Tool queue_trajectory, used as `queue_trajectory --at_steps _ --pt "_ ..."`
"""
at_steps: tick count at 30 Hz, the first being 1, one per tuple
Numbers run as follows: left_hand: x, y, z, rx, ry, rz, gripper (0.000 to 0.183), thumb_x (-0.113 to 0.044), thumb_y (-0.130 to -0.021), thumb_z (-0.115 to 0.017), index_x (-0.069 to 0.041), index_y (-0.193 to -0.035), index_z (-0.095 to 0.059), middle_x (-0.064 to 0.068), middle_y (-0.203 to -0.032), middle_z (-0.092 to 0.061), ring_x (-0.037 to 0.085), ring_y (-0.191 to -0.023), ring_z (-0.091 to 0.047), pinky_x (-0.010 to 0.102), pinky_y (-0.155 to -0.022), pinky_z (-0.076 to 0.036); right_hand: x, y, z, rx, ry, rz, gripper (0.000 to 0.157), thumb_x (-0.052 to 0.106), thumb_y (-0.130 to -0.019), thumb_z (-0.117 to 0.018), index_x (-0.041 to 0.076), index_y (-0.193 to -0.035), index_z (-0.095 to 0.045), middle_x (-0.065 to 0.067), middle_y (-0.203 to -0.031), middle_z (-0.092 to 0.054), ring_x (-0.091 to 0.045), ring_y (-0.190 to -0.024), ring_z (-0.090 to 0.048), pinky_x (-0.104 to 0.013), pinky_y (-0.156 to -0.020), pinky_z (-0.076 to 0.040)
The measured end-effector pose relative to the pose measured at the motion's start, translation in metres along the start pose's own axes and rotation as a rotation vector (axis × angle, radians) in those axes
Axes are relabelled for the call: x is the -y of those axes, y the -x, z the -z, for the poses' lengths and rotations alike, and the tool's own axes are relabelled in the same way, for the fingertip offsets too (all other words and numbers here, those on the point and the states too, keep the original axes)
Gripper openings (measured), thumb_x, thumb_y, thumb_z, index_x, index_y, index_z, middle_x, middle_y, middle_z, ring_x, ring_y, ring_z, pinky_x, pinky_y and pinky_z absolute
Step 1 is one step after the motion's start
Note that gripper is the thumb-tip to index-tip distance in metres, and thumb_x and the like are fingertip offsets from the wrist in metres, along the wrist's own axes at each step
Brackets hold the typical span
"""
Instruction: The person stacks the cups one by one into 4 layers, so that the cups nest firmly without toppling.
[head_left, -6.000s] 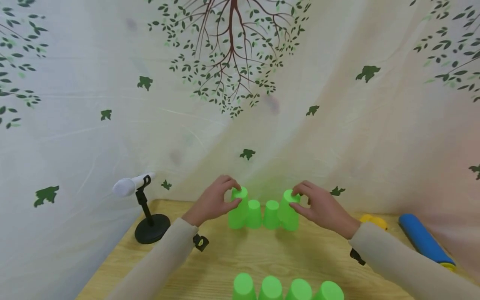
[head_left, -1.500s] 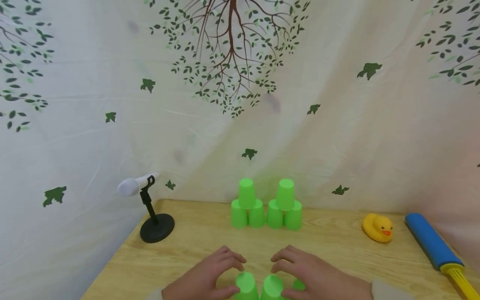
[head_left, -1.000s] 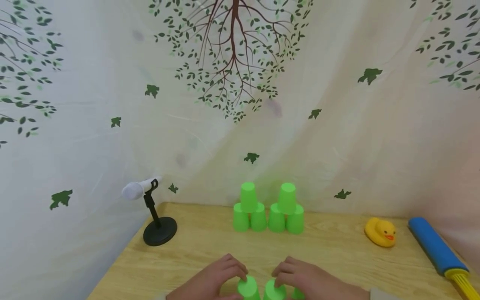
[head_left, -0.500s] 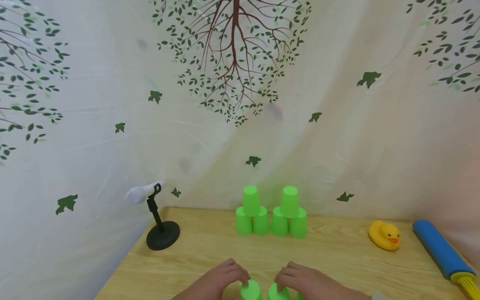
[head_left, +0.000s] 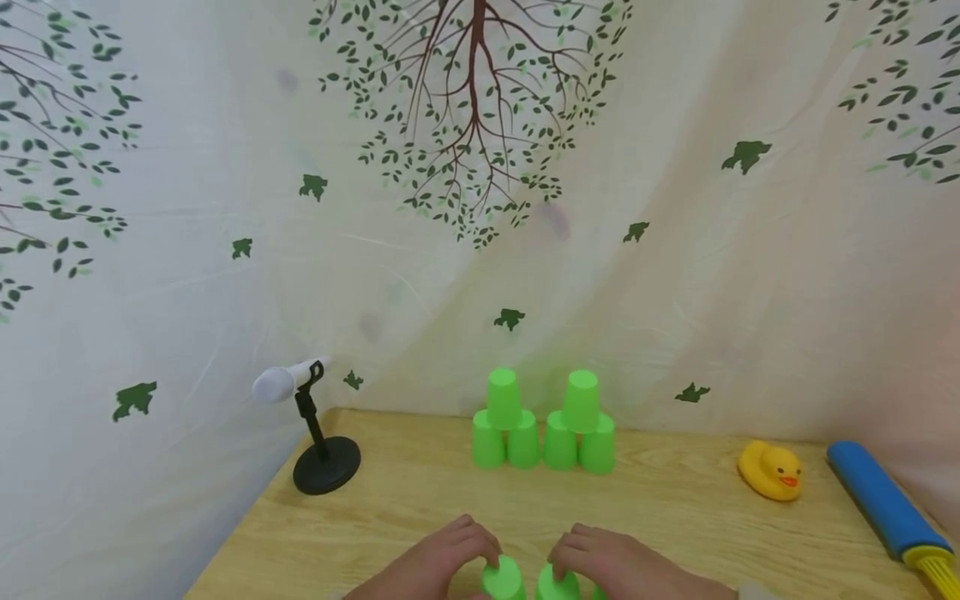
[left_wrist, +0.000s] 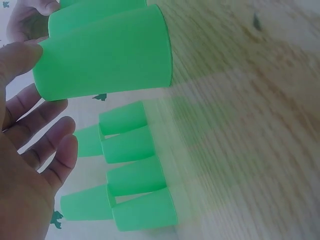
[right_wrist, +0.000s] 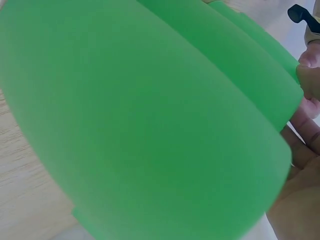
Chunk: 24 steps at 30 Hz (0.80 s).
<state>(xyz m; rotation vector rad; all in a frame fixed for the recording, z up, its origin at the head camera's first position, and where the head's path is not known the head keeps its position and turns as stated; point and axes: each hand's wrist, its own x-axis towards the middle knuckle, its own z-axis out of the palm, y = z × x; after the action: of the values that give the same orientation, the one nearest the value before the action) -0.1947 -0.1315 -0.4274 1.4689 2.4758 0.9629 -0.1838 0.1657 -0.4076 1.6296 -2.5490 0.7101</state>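
Note:
Upside-down green cups stand in a row at the near edge of the view. My left hand (head_left: 442,558) pinches the base of the left cup (head_left: 504,581) between thumb and fingers. In the left wrist view that cup (left_wrist: 105,55) is upright on its rim, the other fingers loosely bent below. My right hand (head_left: 626,567) has its fingertips bent over the base of the neighbouring cup (head_left: 557,585). Another cup (head_left: 599,594) shows beside it, mostly hidden by the right hand. A large cup (right_wrist: 145,130) fills the right wrist view, covering part of that hand.
Toward the back, two small pyramids, a left one (head_left: 504,400) and a right one (head_left: 582,402), have three green cups each. A microphone on a black stand (head_left: 326,464) is at left. A yellow rubber duck (head_left: 770,472) and a blue foam-covered tube (head_left: 881,496) lie at right.
Both hands have come from the back cups to the front row. Two cups now top the pyramids there. Over the last second, the fingertips have come down onto the front cups' bases.

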Motion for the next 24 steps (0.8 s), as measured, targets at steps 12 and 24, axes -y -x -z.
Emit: queue_trajectory --at_steps 12,24 --pt "0.003 0.001 0.006 -0.129 -0.08 -0.056 0.026 -0.033 -0.092 -0.062 -0.029 -0.116 -0.052 -0.016 -0.118 -0.051 0.004 -0.104 -0.048 0.025 -0.087 -0.044 0.011 0.006 0.017 -0.106 0.03 -0.077 0.02 0.032 -0.089 -0.066 0.027 -0.106 -0.056 0.017 -0.109 -0.054 -0.002 -0.094 -0.051 -0.025 -0.075 -0.048" --pt "0.006 -0.008 0.028 -0.271 -0.21 -0.125 0.024 -0.031 -0.09 -0.065 -0.021 -0.11 -0.054 -0.009 -0.116 -0.054 0.007 -0.104 -0.049 0.028 -0.085 -0.047 0.006 0.009 0.033 -0.321 0.184 -0.069 0.026 0.03 -0.085 -0.072 0.025 -0.104 -0.056 0.016 -0.107 -0.052 -0.003 -0.09 -0.054 -0.021 -0.072 -0.048"
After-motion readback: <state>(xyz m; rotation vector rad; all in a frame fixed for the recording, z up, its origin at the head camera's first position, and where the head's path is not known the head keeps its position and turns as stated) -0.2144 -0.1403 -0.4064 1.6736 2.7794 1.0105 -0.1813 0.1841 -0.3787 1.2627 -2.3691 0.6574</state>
